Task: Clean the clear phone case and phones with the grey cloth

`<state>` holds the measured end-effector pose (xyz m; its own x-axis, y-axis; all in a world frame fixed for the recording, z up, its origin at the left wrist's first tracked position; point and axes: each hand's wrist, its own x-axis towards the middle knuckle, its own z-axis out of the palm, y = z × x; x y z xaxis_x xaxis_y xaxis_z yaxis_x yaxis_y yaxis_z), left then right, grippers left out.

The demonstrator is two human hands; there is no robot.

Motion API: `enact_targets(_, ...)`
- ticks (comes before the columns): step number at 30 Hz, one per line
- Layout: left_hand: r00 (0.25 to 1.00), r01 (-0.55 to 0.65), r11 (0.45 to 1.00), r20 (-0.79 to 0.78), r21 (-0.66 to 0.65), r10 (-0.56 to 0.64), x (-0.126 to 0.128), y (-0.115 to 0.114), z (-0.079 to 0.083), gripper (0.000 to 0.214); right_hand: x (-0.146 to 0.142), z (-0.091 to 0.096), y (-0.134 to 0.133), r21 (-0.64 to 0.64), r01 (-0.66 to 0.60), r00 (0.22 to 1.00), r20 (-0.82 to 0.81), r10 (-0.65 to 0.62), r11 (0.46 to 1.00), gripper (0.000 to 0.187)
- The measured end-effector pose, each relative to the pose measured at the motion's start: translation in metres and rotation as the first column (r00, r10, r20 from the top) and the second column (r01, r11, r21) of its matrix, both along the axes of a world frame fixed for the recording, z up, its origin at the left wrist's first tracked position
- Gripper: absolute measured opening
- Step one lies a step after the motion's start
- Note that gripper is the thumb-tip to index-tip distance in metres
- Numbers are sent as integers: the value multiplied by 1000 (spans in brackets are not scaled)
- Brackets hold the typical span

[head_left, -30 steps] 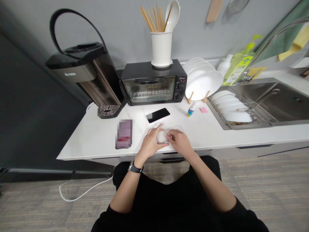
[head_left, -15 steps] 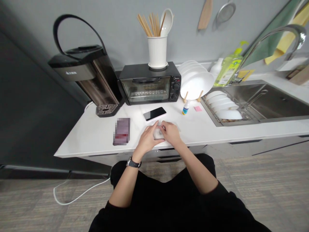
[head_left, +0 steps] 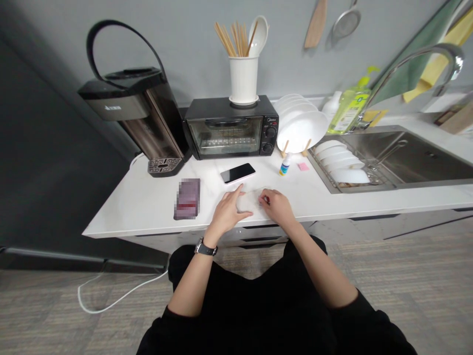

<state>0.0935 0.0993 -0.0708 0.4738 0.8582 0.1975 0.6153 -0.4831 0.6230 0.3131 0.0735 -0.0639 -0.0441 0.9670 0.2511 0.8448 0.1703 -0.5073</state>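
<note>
A pale, see-through flat piece [head_left: 248,202] lies on the white counter in front of me; its kind is hard to make out. My left hand [head_left: 226,211] curves round its left end, thumb along the near edge and forefinger at the far edge. At its right end, the fingers of my right hand [head_left: 275,204] are pinched together, and what they hold is too small to name. A phone [head_left: 238,173] with a dark screen lies just beyond the piece. Farther right stand a small white bottle [head_left: 285,164] with a blue and yellow label and a pink square [head_left: 303,166].
A blurred purple item [head_left: 187,198] lies left of my hands. Behind are a water dispenser [head_left: 136,118], a toaster oven [head_left: 231,129] carrying a chopstick holder [head_left: 244,79], and racked plates [head_left: 301,129]. To the right, bowls [head_left: 342,160] sit at the sink [head_left: 424,160].
My right hand has slid right, away from my left hand, uncovering more of the pale piece. My left hand keeps nearly the same place at its left end.
</note>
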Motion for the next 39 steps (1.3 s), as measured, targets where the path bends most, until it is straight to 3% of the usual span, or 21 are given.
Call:
enact_targets(3, 1000, 5, 1000, 2, -1, -5, 0, 2, 0, 106, 7, 1, 14, 21, 76, 997, 19, -77, 997, 11)
enact_targets(6, 1000, 6, 1000, 10, -13, -6, 0, 4, 0, 106, -9, 1, 24, 29, 84, 996, -1, -84, 996, 16)
enact_targets(11, 999, -3, 1000, 39, -29, 4, -4, 8, -4, 99, -64, -3, 19, -2, -139, 983, -119, 138, 990, 8)
enact_targets(13, 999, -19, 998, 34, -59, 21, -7, 8, -5, 99, -73, -2, 14, -5, -216, 960, -187, 211, 976, 12)
enact_targets(15, 999, -3, 997, 43, -75, 6, -9, 7, -3, 101, -63, 1, 9, 0, -249, 937, -254, 241, 968, 15)
enact_targets(18, 995, 30, 998, 98, -47, -25, -10, 3, 1, 100, -14, 3, 3, 53, -191, 884, -424, 196, 980, 24)
enact_targets(20, 987, 21, 999, 157, -26, -16, -9, 0, 5, 79, 27, -1, -2, 153, -34, 629, -764, 140, 988, 36)
enact_targets(22, 976, -20, 999, 216, -27, 25, -7, 1, 8, 47, 61, -9, -7, 173, 86, 556, -826, 97, 981, 45)
enact_targets(24, 961, -90, 995, 256, -52, 101, -2, 5, 10, 41, 80, -16, -10, 167, 136, 508, -858, 75, 977, 50)
enact_targets(28, 938, -263, 963, 219, -50, 268, 12, 21, 15, 53, 83, -24, -8, 115, 72, 459, -886, 69, 991, 50)
enact_targets(31, 946, -324, 946, 14, 20, 324, 22, 28, 19, 49, 78, -24, -3, 98, 55, 421, -905, 66, 994, 52)
enact_targets(35, 905, -305, 923, -230, 235, 358, 26, 33, 22, 31, 79, -22, 0, 70, 15, 396, -916, 58, 997, 53)
enact_targets(39, 894, -270, 893, -250, 361, 372, 21, 64, 17, 57, 80, -22, 2, 54, -4, 386, -921, 51, 999, 56)
